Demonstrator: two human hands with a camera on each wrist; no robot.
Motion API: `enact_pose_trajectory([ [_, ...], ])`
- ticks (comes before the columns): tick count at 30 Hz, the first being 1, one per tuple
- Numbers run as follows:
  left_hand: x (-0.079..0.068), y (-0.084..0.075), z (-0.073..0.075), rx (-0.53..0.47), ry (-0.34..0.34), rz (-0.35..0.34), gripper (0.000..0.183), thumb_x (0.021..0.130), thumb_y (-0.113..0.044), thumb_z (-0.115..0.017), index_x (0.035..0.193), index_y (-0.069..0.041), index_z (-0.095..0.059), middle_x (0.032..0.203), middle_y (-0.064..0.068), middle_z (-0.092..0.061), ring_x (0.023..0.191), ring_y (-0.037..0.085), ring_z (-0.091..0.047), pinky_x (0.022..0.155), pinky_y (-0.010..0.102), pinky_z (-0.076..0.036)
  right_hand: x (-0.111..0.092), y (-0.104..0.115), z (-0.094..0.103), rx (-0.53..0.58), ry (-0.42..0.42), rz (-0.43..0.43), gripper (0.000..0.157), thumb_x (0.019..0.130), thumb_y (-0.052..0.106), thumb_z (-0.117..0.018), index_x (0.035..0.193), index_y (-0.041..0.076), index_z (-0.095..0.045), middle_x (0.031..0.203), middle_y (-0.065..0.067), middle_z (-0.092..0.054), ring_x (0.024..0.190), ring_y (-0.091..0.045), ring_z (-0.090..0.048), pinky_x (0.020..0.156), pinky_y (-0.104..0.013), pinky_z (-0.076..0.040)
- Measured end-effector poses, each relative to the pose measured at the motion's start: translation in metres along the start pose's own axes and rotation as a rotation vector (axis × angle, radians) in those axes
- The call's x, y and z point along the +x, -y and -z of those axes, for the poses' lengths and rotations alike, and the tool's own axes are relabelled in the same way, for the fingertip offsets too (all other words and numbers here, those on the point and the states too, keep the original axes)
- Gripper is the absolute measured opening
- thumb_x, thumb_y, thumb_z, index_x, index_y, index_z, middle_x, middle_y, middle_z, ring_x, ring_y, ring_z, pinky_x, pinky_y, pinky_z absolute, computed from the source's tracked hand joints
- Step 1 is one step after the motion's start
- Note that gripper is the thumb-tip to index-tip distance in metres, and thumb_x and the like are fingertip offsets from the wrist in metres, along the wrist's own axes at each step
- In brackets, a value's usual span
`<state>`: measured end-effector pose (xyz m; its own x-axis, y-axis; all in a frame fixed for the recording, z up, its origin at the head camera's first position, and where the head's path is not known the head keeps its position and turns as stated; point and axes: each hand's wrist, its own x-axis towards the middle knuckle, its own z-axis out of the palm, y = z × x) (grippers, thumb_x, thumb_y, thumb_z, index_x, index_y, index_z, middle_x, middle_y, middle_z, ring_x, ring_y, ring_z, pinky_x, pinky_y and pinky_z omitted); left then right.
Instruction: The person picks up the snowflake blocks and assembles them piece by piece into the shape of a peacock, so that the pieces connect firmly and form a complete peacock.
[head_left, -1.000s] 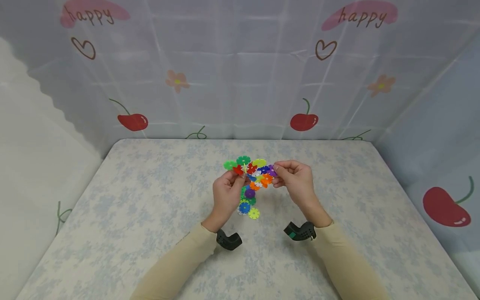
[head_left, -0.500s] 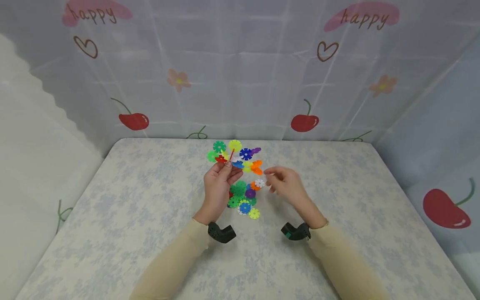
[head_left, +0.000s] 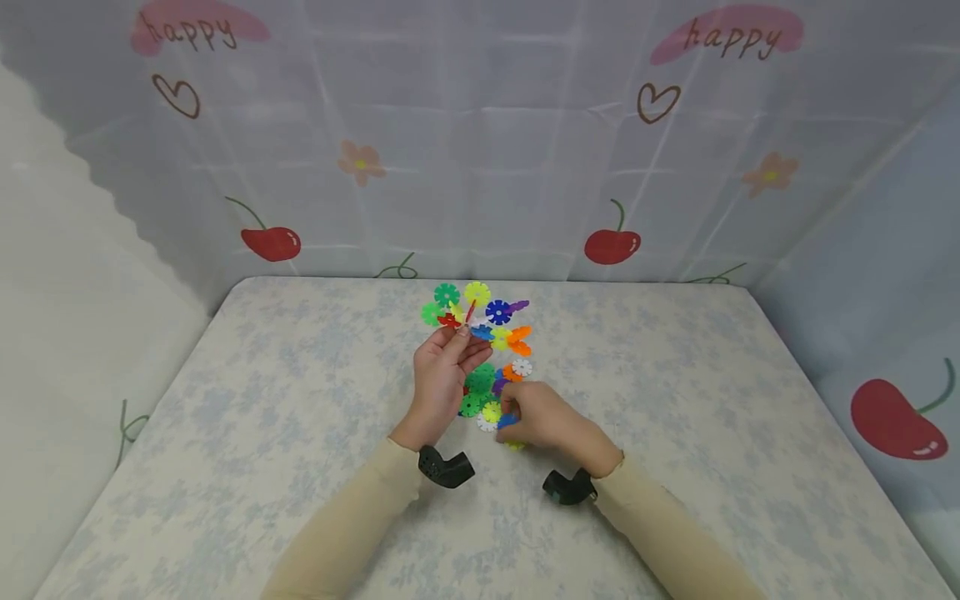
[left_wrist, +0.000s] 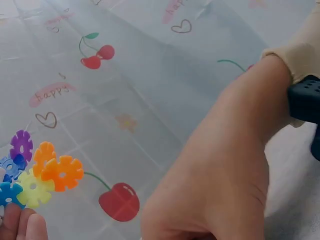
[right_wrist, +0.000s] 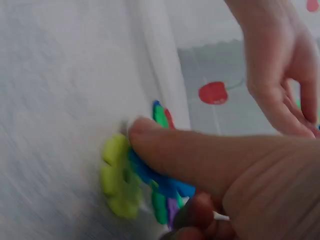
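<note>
My left hand (head_left: 441,379) pinches a built piece of interlocking plastic snowflake discs (head_left: 498,312) and keeps it raised above the table. Green, yellow, red, blue, white, purple and orange discs show in it. In the left wrist view its orange discs (left_wrist: 62,172) stick out past the fingertips. Down at a small pile of loose discs (head_left: 480,379), my right hand (head_left: 551,421) has thumb and fingers on a blue disc (right_wrist: 160,175). Beside that, a yellow-green disc (right_wrist: 120,180) lies close to the thumb. The right hand covers part of the pile in the head view.
A pale floral cloth covers the table (head_left: 300,400). Behind it hangs a curtain (head_left: 480,167) printed with cherries and hearts. A white disc (head_left: 522,367) lies at the pile's far right edge.
My right hand has let go of the built piece and come down to the pile, where it has taken the blue disc. The left hand has shifted slightly left with the built piece, turning it.
</note>
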<state>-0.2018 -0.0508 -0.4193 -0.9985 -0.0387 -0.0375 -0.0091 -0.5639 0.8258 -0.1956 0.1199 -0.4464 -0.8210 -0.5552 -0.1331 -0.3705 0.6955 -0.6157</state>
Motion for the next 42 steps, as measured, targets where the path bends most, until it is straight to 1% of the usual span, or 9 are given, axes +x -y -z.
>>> enact_pose_trajectory([
  [5, -0.001, 0.002, 0.0, 0.018, -0.002, 0.006, 0.015, 0.107, -0.006, -0.05, 0.093, -0.007, -0.056, 0.086, 0.003, -0.069, 0.083, 0.013, -0.074, 0.082, 0.027, -0.063, -0.006, -0.012, 0.029, 0.136, 0.136, 0.04, 0.026, 0.087, 0.018, -0.081, 0.075, 0.01, -0.059, 0.063, 0.006, -0.046, 0.057, -0.009, -0.044, 0.055, -0.021, -0.036],
  [7, -0.001, 0.003, 0.0, 0.038, 0.006, 0.008, 0.014, 0.106, -0.007, -0.051, 0.094, -0.006, -0.056, 0.085, 0.002, -0.069, 0.081, 0.013, -0.073, 0.081, 0.027, -0.063, -0.012, -0.015, 0.047, 0.175, 0.119, 0.047, 0.025, 0.092, 0.019, -0.076, 0.076, 0.008, -0.06, 0.061, 0.006, -0.044, 0.055, -0.009, -0.042, 0.054, -0.022, -0.036],
  [10, -0.001, 0.004, 0.0, 0.087, 0.033, 0.009, 0.015, 0.106, -0.009, -0.053, 0.092, -0.005, -0.058, 0.082, 0.001, -0.07, 0.077, 0.013, -0.072, 0.078, 0.027, -0.064, -0.025, -0.019, 0.073, 0.214, -0.062, 0.021, 0.02, 0.098, 0.017, -0.069, 0.083, 0.005, -0.063, 0.062, 0.003, -0.046, 0.053, -0.012, -0.043, 0.052, -0.024, -0.036],
  [13, -0.002, 0.003, 0.0, 0.142, 0.068, 0.026, 0.018, 0.104, -0.009, -0.054, 0.087, -0.005, -0.06, 0.076, 0.001, -0.07, 0.071, 0.013, -0.071, 0.073, 0.027, -0.064, -0.037, -0.021, 0.092, 0.247, -0.288, 0.0, 0.015, 0.102, 0.011, -0.062, 0.093, -0.001, -0.066, 0.068, -0.004, -0.055, 0.057, -0.012, -0.052, 0.055, -0.021, -0.047],
  [15, -0.003, 0.003, 0.0, 0.172, 0.09, 0.053, 0.021, 0.103, -0.008, -0.053, 0.083, -0.006, -0.06, 0.073, 0.0, -0.069, 0.067, 0.012, -0.069, 0.07, 0.027, -0.064, -0.041, -0.019, 0.097, 0.28, -0.37, 0.026, 0.015, 0.103, 0.007, -0.058, 0.099, -0.006, -0.066, 0.076, -0.011, -0.061, 0.063, -0.011, -0.059, 0.062, -0.019, -0.053],
  [21, -0.004, 0.002, -0.001, 0.223, 0.164, 0.148, 0.02, 0.102, -0.008, -0.052, 0.085, -0.003, -0.06, 0.069, -0.001, -0.066, 0.062, 0.012, -0.065, 0.066, 0.027, -0.063, -0.042, -0.009, 0.096, 0.283, -0.315, 0.147, 0.016, 0.103, 0.002, -0.056, 0.106, -0.006, -0.069, 0.085, -0.014, -0.067, 0.074, -0.011, -0.064, 0.072, -0.02, -0.059],
  [28, -0.003, 0.002, -0.001, 0.235, 0.188, 0.196, 0.02, 0.104, -0.008, -0.053, 0.086, -0.003, -0.063, 0.07, 0.0, -0.066, 0.061, 0.012, -0.065, 0.066, 0.027, -0.063, -0.044, -0.005, 0.092, 0.199, -0.291, 0.144, 0.014, 0.102, 0.005, -0.058, 0.106, -0.001, -0.07, 0.086, -0.009, -0.069, 0.077, -0.016, -0.066, 0.074, -0.022, -0.059],
  [36, -0.002, 0.001, 0.0, 0.24, 0.185, 0.24, 0.019, 0.104, -0.008, -0.054, 0.088, -0.002, -0.063, 0.071, 0.0, -0.067, 0.062, 0.011, -0.066, 0.065, 0.024, -0.062, -0.046, 0.005, 0.087, -0.03, -0.394, 0.185, 0.014, 0.097, 0.002, -0.065, 0.107, 0.003, -0.075, 0.086, -0.006, -0.071, 0.074, -0.014, -0.063, 0.069, -0.028, -0.058],
  [42, -0.003, 0.001, -0.001, 0.233, 0.155, 0.229, 0.02, 0.104, -0.008, -0.054, 0.088, -0.004, -0.065, 0.071, -0.001, -0.067, 0.062, 0.011, -0.066, 0.065, 0.025, -0.063, -0.045, 0.012, 0.08, -0.148, -0.473, 0.256, 0.013, 0.095, 0.001, -0.067, 0.105, 0.001, -0.075, 0.091, -0.009, -0.075, 0.074, -0.015, -0.068, 0.07, -0.033, -0.062],
])
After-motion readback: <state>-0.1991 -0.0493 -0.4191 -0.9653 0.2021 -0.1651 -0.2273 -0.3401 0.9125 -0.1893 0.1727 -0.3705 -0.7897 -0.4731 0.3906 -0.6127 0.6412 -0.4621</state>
